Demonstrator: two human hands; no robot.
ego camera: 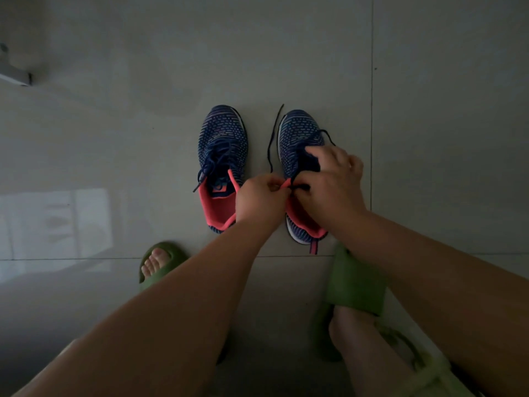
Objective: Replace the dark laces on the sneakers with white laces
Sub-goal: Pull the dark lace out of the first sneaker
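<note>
Both my hands are on the right sneaker (pixel 300 133): left hand (pixel 259 200) pinches its pink collar, right hand (pixel 329 181) pinches the dark lace (pixel 272 138).

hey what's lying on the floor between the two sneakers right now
In the head view, a loose end of the dark lace trails on the tiled floor between the left sneaker and the right sneaker; otherwise bare tile.

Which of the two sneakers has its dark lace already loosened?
The right sneaker, under both hands: its dark lace trails loose onto the floor beside it. The left sneaker is still laced and untouched.
</note>
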